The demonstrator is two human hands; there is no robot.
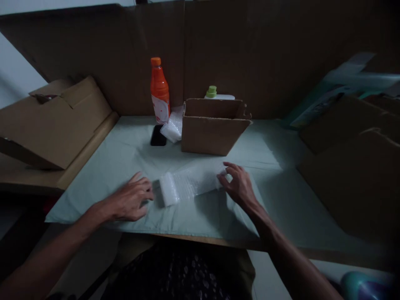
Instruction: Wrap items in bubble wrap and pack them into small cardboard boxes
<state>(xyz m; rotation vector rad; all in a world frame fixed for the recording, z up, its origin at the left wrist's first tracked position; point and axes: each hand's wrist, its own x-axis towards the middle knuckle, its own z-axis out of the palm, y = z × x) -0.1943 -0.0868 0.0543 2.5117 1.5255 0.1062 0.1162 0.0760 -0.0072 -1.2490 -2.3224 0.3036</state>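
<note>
Your right grip has the free end of the bubble wrap between thumb and fingers; strip runs left over the cloth-covered desk to its rolled end. Your left grip is half-curled and empty, just beside that roll, small gap. Open cardboard box sits behind the strip.

Two hands; two bubble-wrap pieces, one between the fingers, one beyond, alongside one phone, one orange bottle, one green-capped container, one open box.
</note>
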